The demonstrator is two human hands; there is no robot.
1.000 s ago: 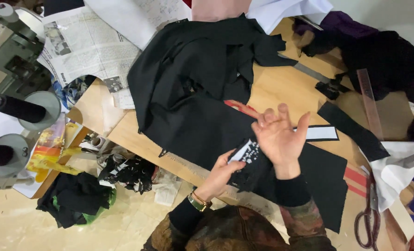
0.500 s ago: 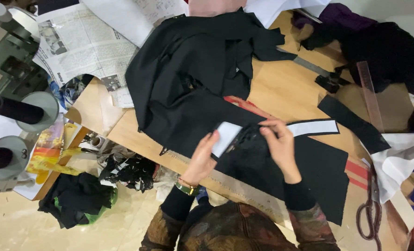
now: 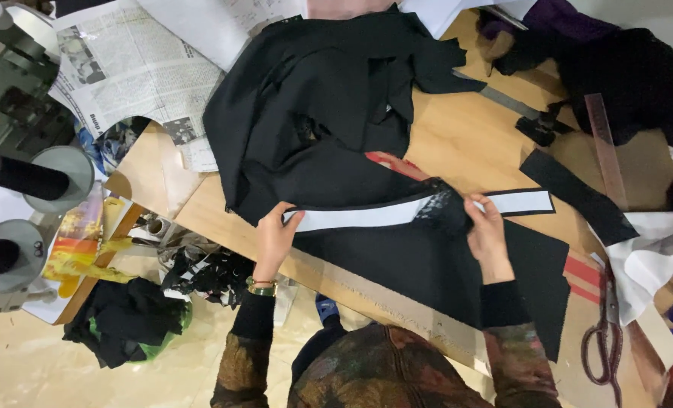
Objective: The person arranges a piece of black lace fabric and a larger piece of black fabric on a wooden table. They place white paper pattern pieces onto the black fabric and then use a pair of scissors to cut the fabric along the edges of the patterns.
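A long white strip (image 3: 366, 217) edged in black lies stretched across black fabric (image 3: 434, 264) on a wooden table (image 3: 472, 143). My left hand (image 3: 274, 238) pinches the strip's left end near the table's front edge. My right hand (image 3: 487, 234) grips the strip farther right, beside a bunched bit of black lace (image 3: 442, 208). The strip's right end (image 3: 529, 202) lies flat past my right hand. A large black garment (image 3: 329, 113) is heaped just behind the strip.
Scissors (image 3: 604, 340) lie at the right front, a clear ruler (image 3: 604, 147) and a black strip (image 3: 578, 196) to the right. Newspaper (image 3: 125, 75) covers the table's left. Thread cones (image 3: 19, 177) and a sewing machine stand far left. Black scraps (image 3: 125, 321) lie on the floor.
My hands have moved apart, pulling the white strip out from a short folded piece to a long straight band. My left hand slid left to the table's edge.
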